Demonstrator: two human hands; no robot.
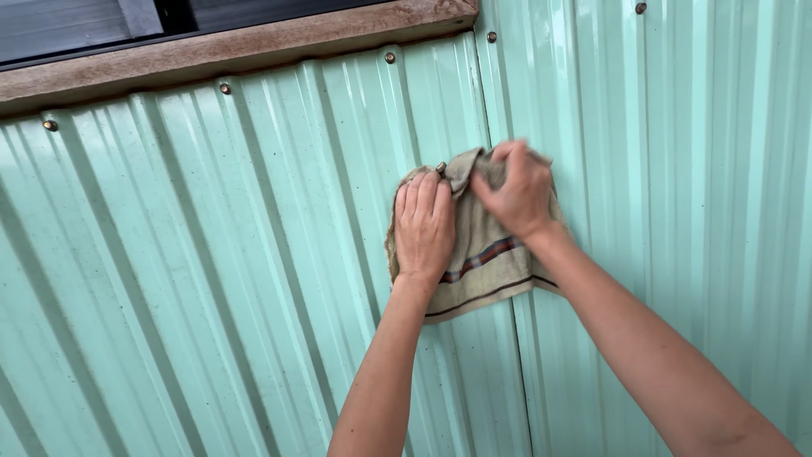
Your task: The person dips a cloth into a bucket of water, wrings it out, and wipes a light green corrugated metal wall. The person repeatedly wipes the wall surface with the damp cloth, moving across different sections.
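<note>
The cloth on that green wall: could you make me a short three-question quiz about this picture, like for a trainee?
1. True or false: both hands touch the cloth.
2. Which hand lies flat on it, fingers pointing up: A left hand, B right hand?
3. Fill in: the wall is ribbed sheet metal painted pale ____.

Key: 1 true. 2 A; the right hand bunches the cloth's top edge. 3 green.
</note>
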